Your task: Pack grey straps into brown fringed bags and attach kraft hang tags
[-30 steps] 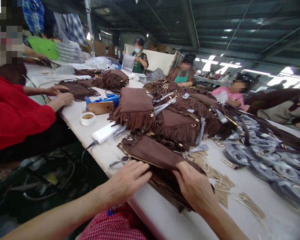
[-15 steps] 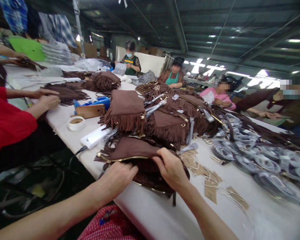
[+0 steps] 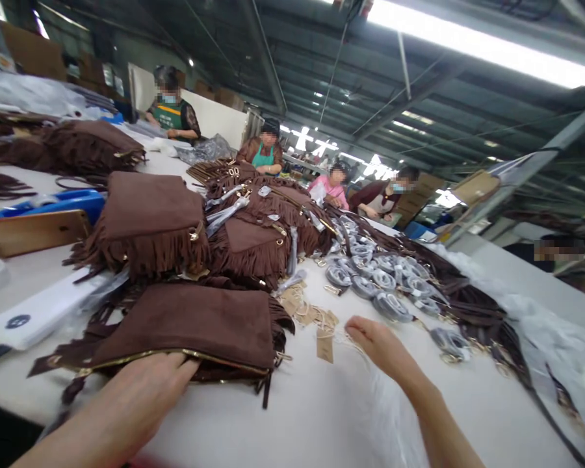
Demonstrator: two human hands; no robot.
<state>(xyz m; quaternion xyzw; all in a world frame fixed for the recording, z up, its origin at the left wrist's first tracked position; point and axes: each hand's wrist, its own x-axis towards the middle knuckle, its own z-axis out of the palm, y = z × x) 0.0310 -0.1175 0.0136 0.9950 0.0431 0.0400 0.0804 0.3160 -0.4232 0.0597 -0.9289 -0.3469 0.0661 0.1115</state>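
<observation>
On the white table point(image 3: 253, 432), the nearest brown bag point(image 3: 190, 322) lies unzipped, left hand point(image 3: 143, 390) partly inside, right hand point(image 3: 380, 344) beside loose tags point(image 3: 324, 347), neither grip determinable.

brown bag point(image 3: 190, 322): soft matte, fringed at far and side edges | pose: lying flat on white table point(image 3: 316, 416), zip edge toward camera | zip: gold-toned, open, dark gap showing | tan card tags point(image 3: 324, 346): pale strings attached, loosely overlapping in a cluster right of bag, apart from it
</observation>
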